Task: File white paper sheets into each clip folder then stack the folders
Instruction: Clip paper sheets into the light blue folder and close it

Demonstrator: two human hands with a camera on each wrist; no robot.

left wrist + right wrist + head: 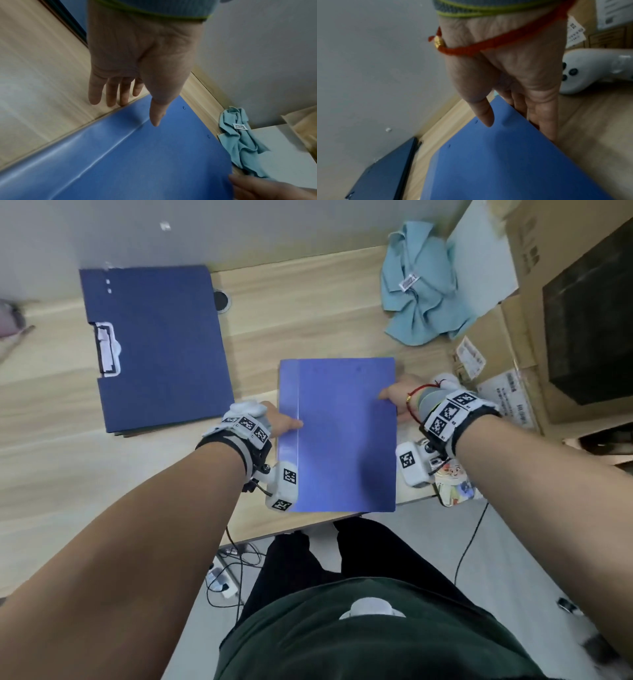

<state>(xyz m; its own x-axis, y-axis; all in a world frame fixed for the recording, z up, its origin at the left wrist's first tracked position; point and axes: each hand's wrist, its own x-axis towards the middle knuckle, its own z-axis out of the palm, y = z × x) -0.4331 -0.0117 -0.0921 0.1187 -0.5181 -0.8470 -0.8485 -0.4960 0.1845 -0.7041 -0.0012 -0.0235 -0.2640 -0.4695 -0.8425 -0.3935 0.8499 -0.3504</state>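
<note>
A closed blue folder (342, 436) lies flat on the counter (308, 313), between the two hands. The left hand (282, 421) is at the folder's spine edge: its thumb (155, 115) lies stretched on top of the cover, near the crease, while the four fingers (111, 93) reach straight down past the edge toward the counter. Whether those fingertips go under the folder I cannot tell. The right hand (399, 397) has hold of the opposite, open edge: its thumb (485, 115) rests on the cover and the fingers (539, 116) run down along and under that edge, so the folder is pinched between thumb and fingers there. Both hands grip at about the same level, on the half of the folder farther from the person.

Beyond the left hand and off to its outer side lies a darker folder (154, 344), closed, with its metal clip (108, 349) showing at one edge; it is well apart from the lighter one. Beyond the right hand a crumpled light-blue cloth (424, 285) lies on the counter, near the far corner of the held folder. Just beside the right hand's outer side a white controller (594, 69) rests on the counter, with cardboard boxes (561, 313) past it.
</note>
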